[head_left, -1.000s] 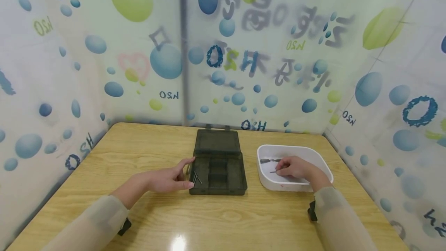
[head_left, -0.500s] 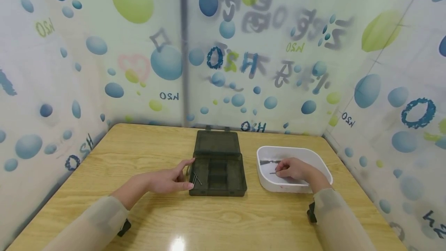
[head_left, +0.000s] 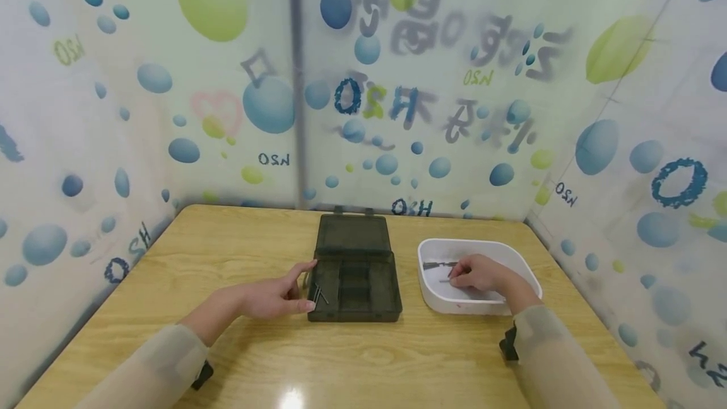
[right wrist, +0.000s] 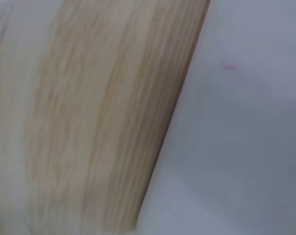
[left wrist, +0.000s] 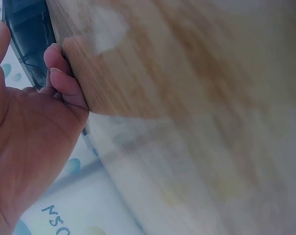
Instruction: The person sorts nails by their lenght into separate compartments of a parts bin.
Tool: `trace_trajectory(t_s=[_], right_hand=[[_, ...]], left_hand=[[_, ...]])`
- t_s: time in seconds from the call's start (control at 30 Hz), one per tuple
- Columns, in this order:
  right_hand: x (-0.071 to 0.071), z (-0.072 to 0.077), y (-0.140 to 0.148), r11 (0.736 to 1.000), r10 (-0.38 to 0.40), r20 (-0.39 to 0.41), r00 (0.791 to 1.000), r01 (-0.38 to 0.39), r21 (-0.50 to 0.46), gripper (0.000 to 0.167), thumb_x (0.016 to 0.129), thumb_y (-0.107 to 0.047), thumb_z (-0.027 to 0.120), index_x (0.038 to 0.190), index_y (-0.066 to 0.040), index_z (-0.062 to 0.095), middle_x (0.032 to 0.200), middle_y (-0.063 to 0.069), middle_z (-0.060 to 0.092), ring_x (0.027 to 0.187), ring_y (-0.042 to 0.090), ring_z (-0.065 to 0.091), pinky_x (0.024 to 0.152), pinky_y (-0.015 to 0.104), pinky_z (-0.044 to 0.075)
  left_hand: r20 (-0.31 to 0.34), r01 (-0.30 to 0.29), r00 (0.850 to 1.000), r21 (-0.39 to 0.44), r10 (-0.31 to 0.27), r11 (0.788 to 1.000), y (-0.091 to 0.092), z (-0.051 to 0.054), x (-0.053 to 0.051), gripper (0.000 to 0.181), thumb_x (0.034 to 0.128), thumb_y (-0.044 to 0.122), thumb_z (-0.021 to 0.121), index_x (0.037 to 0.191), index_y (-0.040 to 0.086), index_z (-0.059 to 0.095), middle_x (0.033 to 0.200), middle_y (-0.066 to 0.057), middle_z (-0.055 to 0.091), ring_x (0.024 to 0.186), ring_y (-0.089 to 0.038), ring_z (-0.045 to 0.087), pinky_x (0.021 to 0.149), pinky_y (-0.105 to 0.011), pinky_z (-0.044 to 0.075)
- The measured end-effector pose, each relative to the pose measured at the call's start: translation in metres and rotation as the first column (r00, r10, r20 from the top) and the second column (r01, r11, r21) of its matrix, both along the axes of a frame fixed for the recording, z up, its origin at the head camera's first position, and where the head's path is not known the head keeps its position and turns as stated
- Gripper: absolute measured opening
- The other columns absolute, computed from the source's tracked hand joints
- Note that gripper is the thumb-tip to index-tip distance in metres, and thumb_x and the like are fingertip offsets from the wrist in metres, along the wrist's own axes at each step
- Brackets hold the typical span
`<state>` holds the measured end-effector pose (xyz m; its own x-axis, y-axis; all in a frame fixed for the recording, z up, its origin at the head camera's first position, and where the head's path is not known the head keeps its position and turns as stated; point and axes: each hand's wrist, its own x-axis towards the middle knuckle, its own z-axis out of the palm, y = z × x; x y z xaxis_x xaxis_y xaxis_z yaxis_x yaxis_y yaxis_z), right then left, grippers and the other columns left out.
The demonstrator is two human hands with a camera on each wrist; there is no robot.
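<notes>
In the head view, my left hand is at the left side of an open dark plastic organizer box. Its thumb and index finger reach out straight and touch the box's left edge, while the other fingers curl underneath, as the left wrist view shows. A few thin metal screws lie in the box's left compartment. My right hand is inside a white plastic tray, its thumb and fingertips pinching a thin screw. More dark screws lie toward the tray's back left. The right wrist view misses the hand.
The box lid lies folded back toward the rear. Box and tray stand apart on a wood-grain table. Patterned curtains enclose the table's back and sides.
Both hands stay almost in place. The right fingertips have shifted slightly at the screw in the tray. The head view has tilted a little.
</notes>
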<state>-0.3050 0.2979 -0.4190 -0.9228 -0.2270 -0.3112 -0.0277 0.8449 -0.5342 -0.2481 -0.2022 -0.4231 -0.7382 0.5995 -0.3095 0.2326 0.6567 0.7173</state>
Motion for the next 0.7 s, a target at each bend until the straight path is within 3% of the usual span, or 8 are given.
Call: trace_trajectory(t_s=[0.13,0.4,0.7], right_hand=[[0.002,0.002,0.003,1.0,-0.001,-0.045,0.999,0.0,-0.008,0.014,0.105,-0.024,0.077,0.111,-0.012,0.078,0.105,0.004,0.07,0.098,0.022,0.059,0.086,0.036,0.047],[0.009,0.011,0.011,0.992,-0.042,-0.105,0.994,0.029,-0.124,0.02,0.108,-0.026,0.073,0.117,-0.008,0.074,0.107,0.007,0.069,0.099,0.023,0.059,0.084,0.034,0.051],[0.017,0.022,0.0,0.974,-0.051,-0.14,0.989,0.018,-0.224,0.037,0.113,-0.032,0.066,0.143,-0.013,0.072,0.139,0.013,0.072,0.116,0.028,0.063,0.097,0.041,0.054]], left_hand=[[-0.002,0.0,1.0,0.004,0.0,1.0,-0.001,-0.002,0.001,0.1,0.1103,0.053,0.065,0.178,0.022,-0.003,0.116,-0.006,0.063,0.105,-0.019,0.06,0.095,-0.045,0.048],[0.006,0.0,1.0,0.005,0.0,1.0,-0.001,0.0,0.002,0.1,0.1107,0.052,0.065,0.178,0.022,-0.003,0.117,-0.006,0.063,0.107,-0.019,0.061,0.095,-0.045,0.048],[0.007,-0.005,1.0,0.002,0.005,1.0,-0.001,-0.001,0.002,0.101,0.1104,0.052,0.065,0.178,0.022,-0.003,0.117,-0.006,0.063,0.106,-0.019,0.061,0.095,-0.045,0.049]])
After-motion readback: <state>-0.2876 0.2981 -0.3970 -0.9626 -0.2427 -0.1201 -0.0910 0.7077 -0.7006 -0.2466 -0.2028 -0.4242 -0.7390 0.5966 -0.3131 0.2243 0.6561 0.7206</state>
